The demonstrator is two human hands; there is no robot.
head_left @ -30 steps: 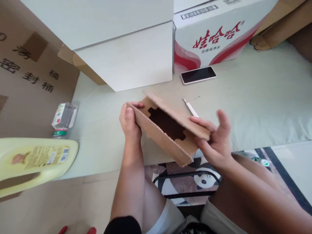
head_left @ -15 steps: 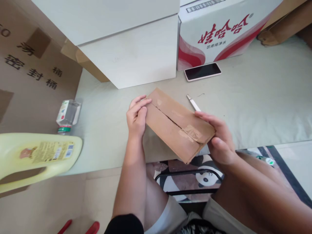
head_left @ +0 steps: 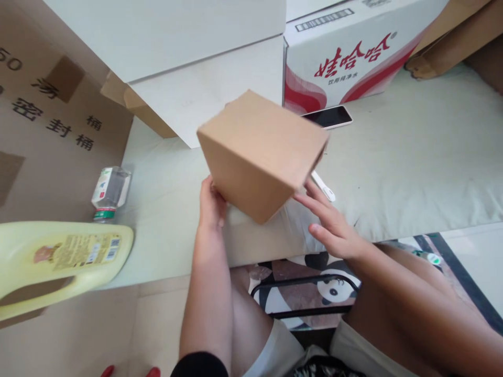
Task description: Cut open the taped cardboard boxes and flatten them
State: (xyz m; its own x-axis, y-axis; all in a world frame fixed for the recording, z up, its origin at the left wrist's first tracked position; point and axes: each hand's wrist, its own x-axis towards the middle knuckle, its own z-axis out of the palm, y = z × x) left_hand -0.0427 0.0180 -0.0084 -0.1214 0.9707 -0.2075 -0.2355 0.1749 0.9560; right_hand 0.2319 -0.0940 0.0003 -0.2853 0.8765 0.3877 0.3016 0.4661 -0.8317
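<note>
A small brown cardboard box (head_left: 259,144) is tilted in front of me, with two plain faces toward the camera. My left hand (head_left: 212,203) grips its lower left side, the fingers partly hidden beneath it. Beside the lower right corner, my right hand (head_left: 328,222) has its fingers apart, the fingertips close to or lightly against the box. Just beyond those fingers a white-handled utility knife (head_left: 324,187) lies on the pale cloth, partly covered by the hand and box. A phone (head_left: 334,117) lies behind the box, which hides its left end.
A white carton (head_left: 212,84) and a red-and-white water carton (head_left: 349,68) stand at the back. To the left are a large brown carton (head_left: 47,157), a clear bottle (head_left: 110,191) and a yellow jug (head_left: 90,251). The cloth-covered surface (head_left: 408,173) ends above a panda-print mat (head_left: 298,272).
The box has been turned over: its taped seam faced me before, plain sides face me now. It is higher up. My right hand has loosened from its right end and spread its fingers.
</note>
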